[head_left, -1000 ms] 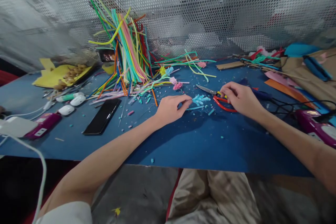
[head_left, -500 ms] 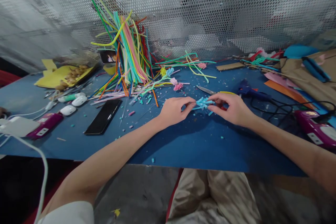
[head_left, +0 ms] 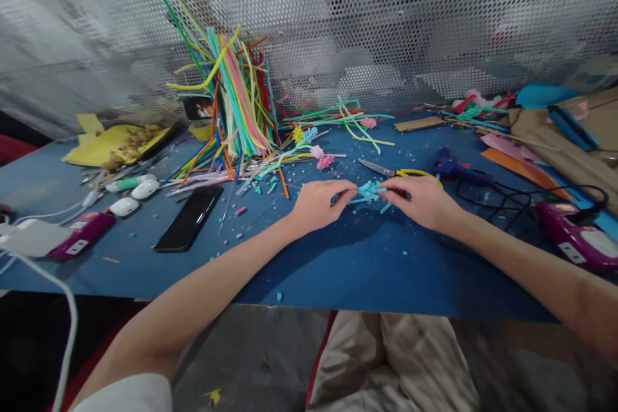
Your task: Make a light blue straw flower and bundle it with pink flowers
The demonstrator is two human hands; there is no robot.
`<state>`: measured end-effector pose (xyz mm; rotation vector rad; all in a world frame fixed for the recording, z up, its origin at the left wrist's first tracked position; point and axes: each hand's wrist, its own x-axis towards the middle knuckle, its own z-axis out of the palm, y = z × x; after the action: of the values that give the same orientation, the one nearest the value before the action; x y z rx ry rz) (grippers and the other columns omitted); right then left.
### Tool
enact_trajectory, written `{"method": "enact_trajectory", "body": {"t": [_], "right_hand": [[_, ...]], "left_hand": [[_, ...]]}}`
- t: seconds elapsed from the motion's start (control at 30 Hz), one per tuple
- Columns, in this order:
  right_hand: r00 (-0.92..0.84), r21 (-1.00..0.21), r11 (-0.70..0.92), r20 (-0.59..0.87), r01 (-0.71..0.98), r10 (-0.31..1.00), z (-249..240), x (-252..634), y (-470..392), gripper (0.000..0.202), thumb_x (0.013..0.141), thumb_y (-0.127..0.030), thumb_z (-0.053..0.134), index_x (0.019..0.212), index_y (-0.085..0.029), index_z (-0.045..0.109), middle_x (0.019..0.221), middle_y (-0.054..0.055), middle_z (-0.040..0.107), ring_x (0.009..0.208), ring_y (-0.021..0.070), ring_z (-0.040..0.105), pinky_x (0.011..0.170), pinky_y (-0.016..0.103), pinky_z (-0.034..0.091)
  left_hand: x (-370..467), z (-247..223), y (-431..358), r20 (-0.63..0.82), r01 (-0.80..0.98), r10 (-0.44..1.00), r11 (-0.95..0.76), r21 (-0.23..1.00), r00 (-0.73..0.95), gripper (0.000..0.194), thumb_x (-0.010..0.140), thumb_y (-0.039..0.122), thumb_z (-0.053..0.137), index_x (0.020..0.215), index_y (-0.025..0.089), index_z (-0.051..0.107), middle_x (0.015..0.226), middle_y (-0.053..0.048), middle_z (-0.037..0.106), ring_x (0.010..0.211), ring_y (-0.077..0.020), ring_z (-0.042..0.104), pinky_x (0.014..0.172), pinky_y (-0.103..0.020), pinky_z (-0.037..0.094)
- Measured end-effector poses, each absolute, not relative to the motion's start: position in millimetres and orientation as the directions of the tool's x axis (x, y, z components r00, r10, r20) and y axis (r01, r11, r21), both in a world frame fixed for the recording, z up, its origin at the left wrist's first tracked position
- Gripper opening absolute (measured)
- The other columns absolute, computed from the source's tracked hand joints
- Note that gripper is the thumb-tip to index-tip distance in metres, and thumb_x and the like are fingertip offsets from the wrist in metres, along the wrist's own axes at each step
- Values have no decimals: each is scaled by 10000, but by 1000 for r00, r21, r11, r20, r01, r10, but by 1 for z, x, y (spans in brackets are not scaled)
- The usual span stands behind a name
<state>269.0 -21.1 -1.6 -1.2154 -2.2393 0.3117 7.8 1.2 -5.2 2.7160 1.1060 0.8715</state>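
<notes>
A small light-blue piece made of fuzzy stems (head_left: 369, 190) is held between my two hands, just above the blue table (head_left: 309, 277). My left hand (head_left: 321, 205) pinches its left end between thumb and fingertips. On the other side, my right hand (head_left: 421, 201) grips the right end with thumb and forefinger. Loose light-blue bits lie beneath it on the table. Scissors with yellow handles (head_left: 376, 168) rest just behind my right hand, partly hidden by it.
A bundle of coloured stems (head_left: 236, 96) stands at the back left, with pink flower pieces (head_left: 325, 161) nearby. A black phone (head_left: 188, 219) lies left. A blue glue gun (head_left: 458, 167), its cable and a purple power strip (head_left: 574, 232) are at right.
My right hand's fingers have shifted slightly on the light-blue piece, and more of the scissors' yellow handles shows. The whole view has moved a little.
</notes>
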Motion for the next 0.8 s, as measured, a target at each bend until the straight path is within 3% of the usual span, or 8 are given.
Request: {"method": "enact_trajectory", "body": {"t": [0.17,0.37,0.5,0.63,0.73,0.77,0.8], "right_hand": [[-447,-431,543,310,721,839,-3,270,-19,217,1000,-361,493,1043,-230,661,873,42,761,757,210,689,670,320,461],[-456,-430,595,388,679,801,2,277,-20,228,1011,-381,458,994,-251,644,873,38,738,771,209,674,719,337,475],[-289,-474,560,529,680,798,11,292,-24,210,996,-352,470,888,-247,616,788,23,699,684,189,636,677,329,464],[-90,-544,480,592,688,801,16,306,-22,326,999,-323,408,691,-245,480,598,15,569,507,162,467,553,334,382],[-3,-594,454,606,664,796,13,306,-16,140,951,-356,539,867,-248,570,698,16,611,520,153,481,527,323,392],[-5,-612,462,599,642,800,12,304,-15,134,920,-357,598,1000,-249,590,749,13,624,541,151,507,531,315,413],[-31,-624,474,585,621,811,10,302,-14,255,895,-352,639,1122,-251,584,802,14,636,577,153,541,548,308,442]], "left_hand": [[7,-6,1,485,610,657,-742,278,578,253,1031,366,512,1072,256,736,1050,14,786,787,-122,716,711,-231,489],[4,-6,3,503,615,666,-731,294,551,267,1030,373,512,1070,240,740,1064,1,786,809,-130,722,734,-239,512],[1,-7,5,498,629,689,-710,318,527,265,1026,378,519,1069,240,741,1067,4,786,778,-127,710,714,-242,503],[2,-5,4,475,645,705,-695,317,526,258,1024,380,522,1065,247,739,1059,20,784,763,-120,699,700,-240,485],[3,-3,2,453,657,718,-684,317,529,279,1028,386,507,1065,237,740,1058,2,784,783,-125,704,700,-241,479],[4,-3,2,447,661,722,-680,317,528,283,1028,387,504,1065,236,740,1055,-1,784,786,-127,705,697,-242,477],[4,-2,1,443,666,726,-676,317,526,284,1028,388,502,1065,236,739,1053,-2,784,788,-129,705,694,-243,473]]}}
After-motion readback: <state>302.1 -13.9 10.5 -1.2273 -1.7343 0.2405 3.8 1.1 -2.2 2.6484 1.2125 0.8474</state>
